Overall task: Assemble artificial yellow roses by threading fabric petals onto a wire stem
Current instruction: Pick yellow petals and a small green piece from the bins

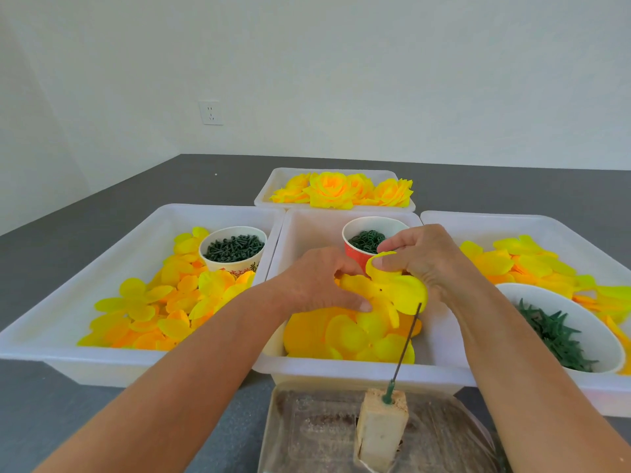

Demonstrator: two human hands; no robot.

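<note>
Overhead, left hand (317, 281) and right hand (423, 257) both pinching one yellow petal piece (396, 288).

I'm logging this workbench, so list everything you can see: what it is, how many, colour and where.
trays: four, white, on the table; left, middle, right, one behind
table: one, dark grey
loose petals: many, yellow-orange, in the left, middle and right trays
roses: several, yellow, finished, back tray
white cup: one, dark green pieces inside, left tray
red cup: one, green rings inside, middle tray
bowl: one, white, green pieces inside, right tray
stem: one, dark wire, stuck in a foam block, near edge
socket: one, white, wall
left hand: holds petals, middle tray
right hand: pinches a petal
</note>
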